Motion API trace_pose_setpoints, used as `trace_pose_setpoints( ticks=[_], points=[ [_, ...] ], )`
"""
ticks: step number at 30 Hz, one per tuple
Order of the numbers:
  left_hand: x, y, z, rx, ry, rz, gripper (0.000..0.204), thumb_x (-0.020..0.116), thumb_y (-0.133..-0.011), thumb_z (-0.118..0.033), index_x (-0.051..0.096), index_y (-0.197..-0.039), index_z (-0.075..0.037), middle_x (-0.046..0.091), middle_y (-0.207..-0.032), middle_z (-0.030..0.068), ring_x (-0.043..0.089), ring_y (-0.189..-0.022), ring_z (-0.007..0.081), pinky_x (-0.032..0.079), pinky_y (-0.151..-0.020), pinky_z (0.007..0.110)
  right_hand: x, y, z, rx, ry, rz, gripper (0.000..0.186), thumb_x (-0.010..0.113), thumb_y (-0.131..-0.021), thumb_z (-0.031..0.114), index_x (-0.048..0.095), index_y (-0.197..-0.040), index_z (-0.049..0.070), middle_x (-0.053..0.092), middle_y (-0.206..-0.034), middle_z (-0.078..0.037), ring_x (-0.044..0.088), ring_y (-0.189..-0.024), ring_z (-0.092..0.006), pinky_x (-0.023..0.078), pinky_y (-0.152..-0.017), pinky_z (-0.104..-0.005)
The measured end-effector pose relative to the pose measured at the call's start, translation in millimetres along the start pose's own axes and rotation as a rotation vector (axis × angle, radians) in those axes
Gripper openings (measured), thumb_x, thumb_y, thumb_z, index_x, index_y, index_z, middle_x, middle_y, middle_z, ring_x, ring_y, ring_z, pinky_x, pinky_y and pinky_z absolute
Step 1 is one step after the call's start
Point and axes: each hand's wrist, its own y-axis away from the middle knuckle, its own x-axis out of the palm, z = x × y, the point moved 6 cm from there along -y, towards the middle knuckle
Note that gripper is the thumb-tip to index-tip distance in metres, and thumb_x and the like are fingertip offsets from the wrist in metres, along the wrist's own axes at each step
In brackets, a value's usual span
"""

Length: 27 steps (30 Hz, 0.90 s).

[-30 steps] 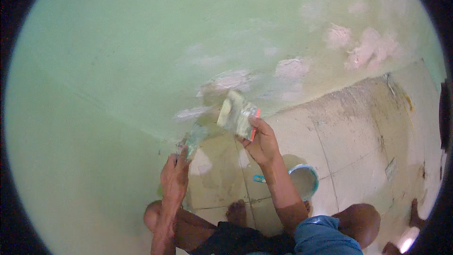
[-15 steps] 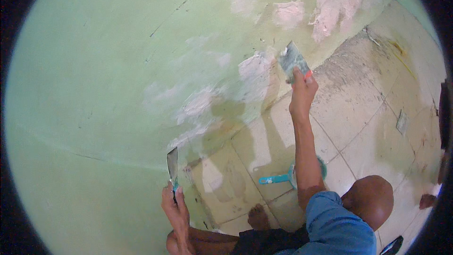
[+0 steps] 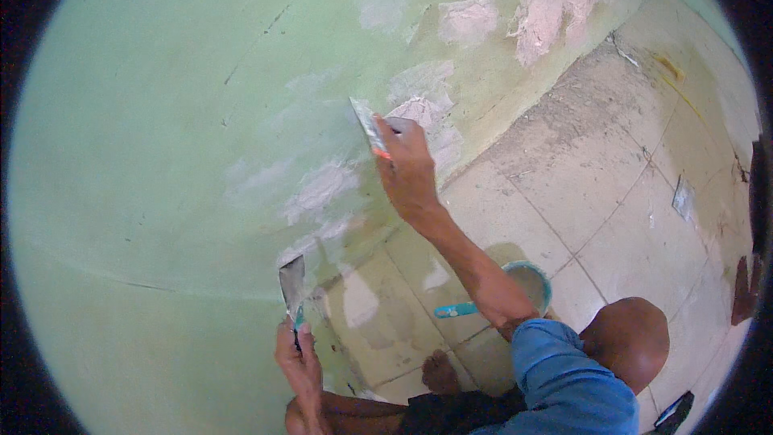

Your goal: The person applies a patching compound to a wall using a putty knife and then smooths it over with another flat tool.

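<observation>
My right hand [image 3: 409,167] grips a flat scraper blade [image 3: 367,125] with an orange-red strip at its base. The blade is held edge-on against or close to the green wall [image 3: 161,169], beside a pinkish-white filler patch [image 3: 423,109]; contact is unclear. In my left hand [image 3: 299,361] is a putty knife [image 3: 292,283] with a teal and black handle, its metal blade pointing up, below another pale patch [image 3: 322,189]. Under my right forearm, a teal dipper [image 3: 456,309] with a long handle stands on the floor; the forearm hides part of it.
More pink filler patches [image 3: 539,16] mark the wall at the upper right. Dust and crumbs [image 3: 555,121] lie along the wall's foot on the tiled floor [image 3: 604,234]. A small flat plate [image 3: 683,197] and a yellow strand [image 3: 684,97] lie at the right. My bare foot [image 3: 440,372] rests near the wall.
My right hand has swung left to the wall with the scraper, turning the blade from face-on to edge-on. My left hand with the putty knife has barely moved. The dipper is less covered.
</observation>
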Motion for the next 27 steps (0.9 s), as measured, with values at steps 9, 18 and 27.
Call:
trace_pose_setpoints(
  ticks=[9,18,27],
  points=[
    [9.8,-3.5,-3.4,-0.012,0.029,0.006,0.020,0.048,-0.095,-0.019,0.055,-0.099,0.000,0.048,-0.073,0.0037,0.045,-0.065,0.0115,0.040,-0.058,0.027,-23.8,-22.5,-43.1,-0.080,0.270,-0.282,0.039,0.053,-0.090,0.015,0.053,-0.127,0.001,0.054,-0.105,-0.020,0.052,-0.099,-0.0344,0.043,-0.085,-0.0393],
    [7.4,-0.7,6.0,-0.012,0.040,-0.014,0.021,0.049,-0.095,-0.017,0.056,-0.103,0.000,0.049,-0.075,0.0020,0.045,-0.065,0.0107,0.039,-0.057,0.027,-44.5,-2.0,-80.1,0.190,0.101,-0.319,0.021,0.050,-0.089,0.010,0.058,-0.103,-0.002,0.055,-0.093,-0.020,0.054,-0.086,-0.0318,0.043,-0.075,-0.0385],
    [2.8,2.4,11.7,-0.047,0.052,0.000,0.022,0.050,-0.094,-0.020,0.057,-0.101,-0.001,0.048,-0.075,0.0008,0.044,-0.066,0.0102,0.039,-0.058,0.026,14.6,16.4,-44.5,0.026,0.449,-0.100,0.045,0.062,-0.082,0.013,0.052,-0.124,0.001,0.056,-0.102,-0.020,0.052,-0.097,-0.0364,0.045,-0.082,-0.0428]
  ],
)
